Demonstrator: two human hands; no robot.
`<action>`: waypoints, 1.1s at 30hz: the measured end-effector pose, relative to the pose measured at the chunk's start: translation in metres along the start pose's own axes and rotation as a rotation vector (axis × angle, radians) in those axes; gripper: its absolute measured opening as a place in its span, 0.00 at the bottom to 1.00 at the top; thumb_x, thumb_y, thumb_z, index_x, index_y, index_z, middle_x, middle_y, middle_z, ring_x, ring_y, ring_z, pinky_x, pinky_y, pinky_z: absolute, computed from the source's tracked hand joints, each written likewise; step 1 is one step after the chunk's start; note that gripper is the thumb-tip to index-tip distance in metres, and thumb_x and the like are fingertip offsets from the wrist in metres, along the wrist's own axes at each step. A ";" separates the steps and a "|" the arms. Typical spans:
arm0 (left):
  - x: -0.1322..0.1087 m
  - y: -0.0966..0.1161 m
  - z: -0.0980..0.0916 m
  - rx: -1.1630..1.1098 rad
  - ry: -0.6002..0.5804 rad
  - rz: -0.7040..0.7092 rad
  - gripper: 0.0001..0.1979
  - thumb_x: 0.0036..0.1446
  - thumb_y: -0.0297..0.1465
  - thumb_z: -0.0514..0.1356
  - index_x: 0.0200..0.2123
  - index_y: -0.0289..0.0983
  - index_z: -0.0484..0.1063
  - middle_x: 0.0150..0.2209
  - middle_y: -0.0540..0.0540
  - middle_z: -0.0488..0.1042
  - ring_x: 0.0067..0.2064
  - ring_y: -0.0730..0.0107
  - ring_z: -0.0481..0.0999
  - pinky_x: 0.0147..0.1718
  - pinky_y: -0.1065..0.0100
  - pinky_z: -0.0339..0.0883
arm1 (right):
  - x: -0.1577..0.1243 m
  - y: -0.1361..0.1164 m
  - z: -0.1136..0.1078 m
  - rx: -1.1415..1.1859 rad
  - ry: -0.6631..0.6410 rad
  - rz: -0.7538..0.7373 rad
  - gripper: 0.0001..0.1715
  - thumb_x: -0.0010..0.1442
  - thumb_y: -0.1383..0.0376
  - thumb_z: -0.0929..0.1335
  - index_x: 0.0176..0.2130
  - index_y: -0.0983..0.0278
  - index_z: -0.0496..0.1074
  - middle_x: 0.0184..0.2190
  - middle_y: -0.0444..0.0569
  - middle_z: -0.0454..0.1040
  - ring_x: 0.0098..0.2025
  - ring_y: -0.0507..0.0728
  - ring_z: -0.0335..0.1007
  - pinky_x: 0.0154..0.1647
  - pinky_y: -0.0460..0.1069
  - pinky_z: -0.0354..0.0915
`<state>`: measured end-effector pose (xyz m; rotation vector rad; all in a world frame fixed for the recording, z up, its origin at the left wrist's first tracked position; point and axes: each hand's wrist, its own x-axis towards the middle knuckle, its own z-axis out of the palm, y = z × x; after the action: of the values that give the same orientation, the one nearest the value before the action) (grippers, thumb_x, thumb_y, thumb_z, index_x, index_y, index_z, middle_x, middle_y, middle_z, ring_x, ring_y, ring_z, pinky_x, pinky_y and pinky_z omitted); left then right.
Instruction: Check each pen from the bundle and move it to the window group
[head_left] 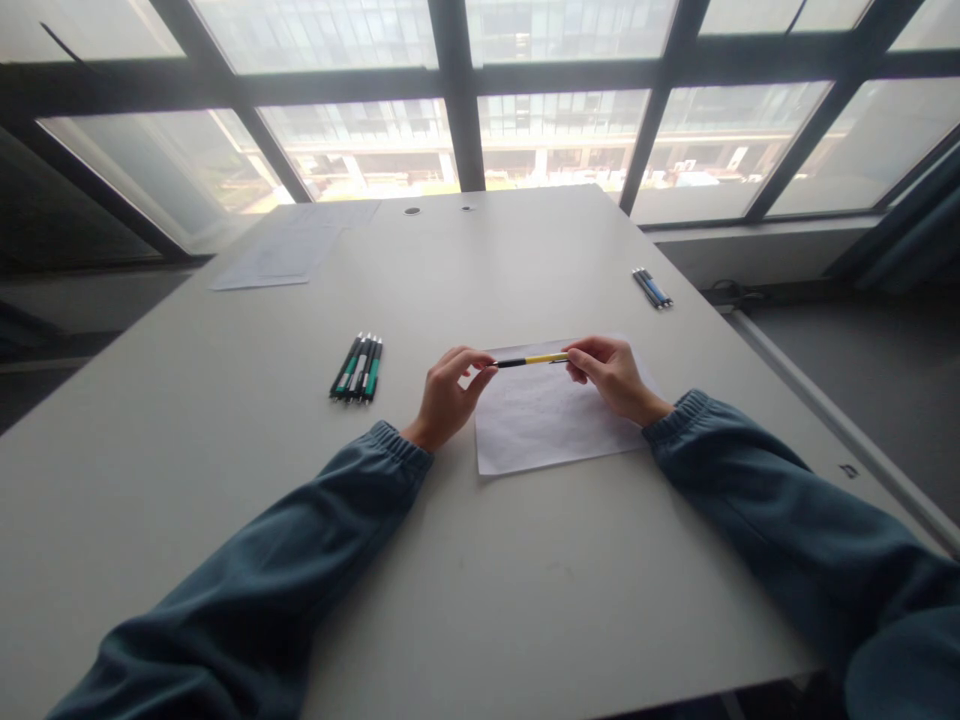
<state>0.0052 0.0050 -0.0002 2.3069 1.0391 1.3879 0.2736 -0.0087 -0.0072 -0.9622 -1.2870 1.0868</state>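
Note:
A yellow and black pen point(529, 360) is held level between my two hands, above a white sheet of paper point(555, 430). My left hand point(451, 392) pinches its black tip end between thumb and fingers. At the other end, my right hand point(606, 375) grips the yellow barrel near the clip, fingers curled. The paper lies flat on the table, partly covered by my right hand and sleeve; faint marks show on it. Left of my left hand, a bunch of several pens point(357, 370) in green, black and grey lies side by side.
Several blue and black pens point(652, 288) lie near the right edge of the white table point(225, 480). More paper sheets point(274, 252) are at the far left. Two round fittings sit near the far edge, below large windows point(360, 140). A dark curtain point(907, 230) hangs at right.

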 end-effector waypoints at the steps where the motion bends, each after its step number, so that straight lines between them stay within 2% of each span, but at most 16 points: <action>1: 0.000 0.000 0.000 0.000 -0.003 -0.004 0.12 0.67 0.40 0.61 0.38 0.38 0.76 0.35 0.46 0.78 0.37 0.69 0.76 0.36 0.67 0.71 | 0.000 0.000 0.000 -0.003 -0.001 0.000 0.17 0.56 0.53 0.76 0.36 0.66 0.79 0.22 0.44 0.74 0.22 0.50 0.65 0.24 0.48 0.61; 14: -0.003 -0.002 0.000 0.024 -0.058 -0.056 0.21 0.70 0.43 0.56 0.27 0.38 0.74 0.27 0.47 0.77 0.30 0.69 0.74 0.31 0.67 0.66 | -0.001 0.000 -0.001 -0.003 -0.024 -0.011 0.16 0.57 0.54 0.76 0.36 0.65 0.79 0.22 0.44 0.74 0.23 0.50 0.65 0.24 0.48 0.61; 26: -0.004 -0.005 0.000 -0.006 -0.081 -0.093 0.25 0.71 0.44 0.53 0.24 0.37 0.72 0.23 0.49 0.73 0.26 0.71 0.72 0.30 0.68 0.63 | -0.002 0.001 0.000 0.005 -0.046 -0.023 0.16 0.58 0.54 0.76 0.36 0.65 0.79 0.22 0.45 0.75 0.22 0.50 0.65 0.24 0.48 0.62; 30: -0.005 -0.007 -0.001 -0.019 -0.056 -0.120 0.27 0.73 0.44 0.48 0.28 0.37 0.74 0.28 0.47 0.76 0.32 0.68 0.75 0.35 0.66 0.65 | -0.001 0.001 0.000 0.014 -0.032 -0.030 0.17 0.57 0.54 0.76 0.36 0.66 0.80 0.22 0.45 0.75 0.22 0.50 0.65 0.23 0.47 0.61; 33: -0.003 -0.006 -0.002 0.012 -0.035 -0.078 0.21 0.72 0.45 0.51 0.38 0.38 0.76 0.35 0.45 0.77 0.37 0.66 0.75 0.40 0.64 0.67 | 0.000 0.002 0.000 0.016 -0.008 -0.027 0.16 0.57 0.54 0.76 0.36 0.66 0.80 0.21 0.44 0.74 0.22 0.49 0.65 0.23 0.47 0.61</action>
<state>-0.0002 0.0068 -0.0040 2.2650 1.1176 1.3105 0.2736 -0.0085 -0.0095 -0.9272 -1.2921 1.0799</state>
